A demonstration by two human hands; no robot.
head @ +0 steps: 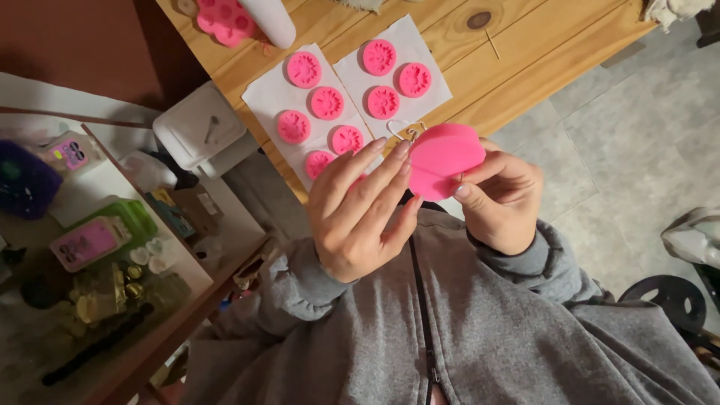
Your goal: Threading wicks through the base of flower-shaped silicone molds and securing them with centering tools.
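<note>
Both my hands hold a flat pink silicone piece (pixel 444 159) in front of my chest. My right hand (pixel 501 202) pinches its lower edge with thumb and fingers. My left hand (pixel 363 211) has its fingers stretched out along the piece's left side, fingertips touching it. A thin wire loop (pixel 398 128) shows just above the piece. Beyond my hands, several round pink flower-shaped pieces (pixel 327 103) lie on two white paper sheets (pixel 265 94) on a wooden table (pixel 517 52).
A pink silicone mold (pixel 223 18) and a white cylinder (pixel 271 19) sit at the table's far end. A white box (pixel 196 124) stands beside the table. At left a shelf (pixel 180 255) holds a green container, small boxes and jars. Grey tiled floor lies at right.
</note>
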